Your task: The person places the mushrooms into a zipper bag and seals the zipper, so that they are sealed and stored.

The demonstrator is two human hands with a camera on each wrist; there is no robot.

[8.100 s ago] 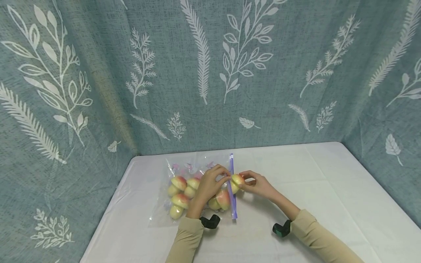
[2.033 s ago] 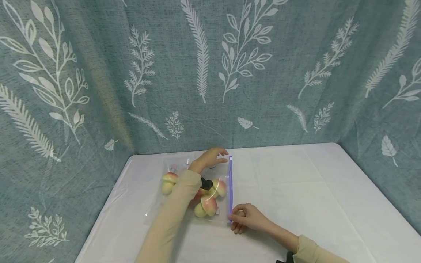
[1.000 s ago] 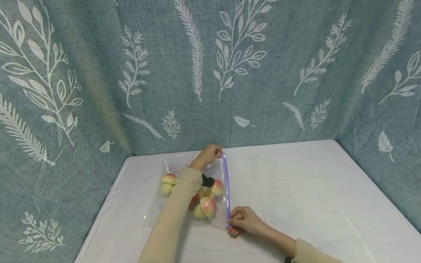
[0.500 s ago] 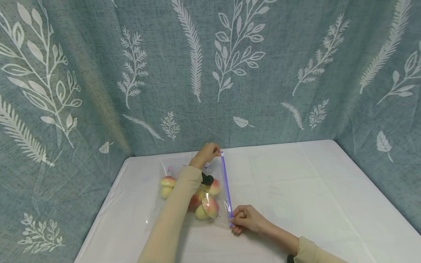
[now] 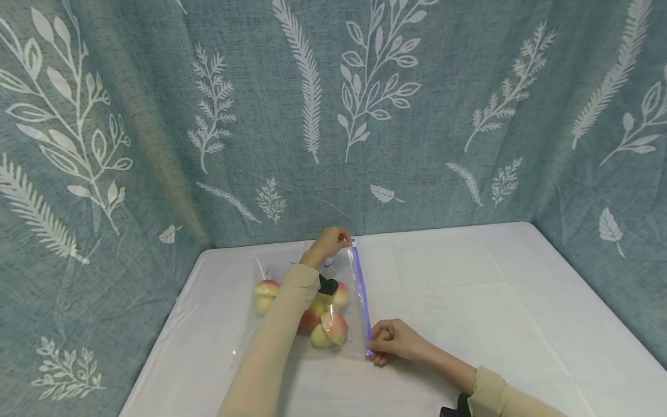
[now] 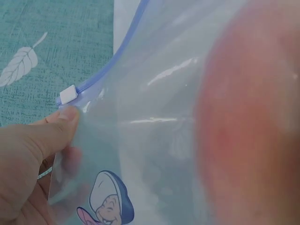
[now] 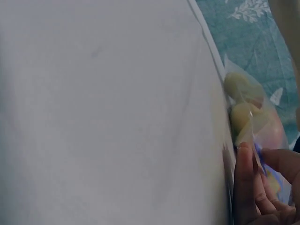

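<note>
A clear zip bag (image 5: 355,333) lies on the table with several yellow mushroom-shaped pieces (image 5: 333,328), their caps tinged red, inside it. Its purple zip strip (image 5: 361,284) runs along the right side. At the far end of that strip my left hand (image 5: 328,242) pinches the bag's corner, thumb just below a white slider (image 6: 69,94) in the left wrist view. My right hand (image 5: 393,340) pinches the strip's near end between thumb and finger. The left sleeve hides part of the bag and some pieces.
A white cloth (image 5: 458,301) covers the table. Blue-green curtains (image 5: 250,116) with white leaf prints stand behind and at both sides. A black wrist device (image 5: 328,285) sits under the left wrist, above the bag.
Earlier my right hand held one mushroom piece at the bag's mouth; that hand now holds the strip's near end. My left hand moved to the far corner and took hold there.
</note>
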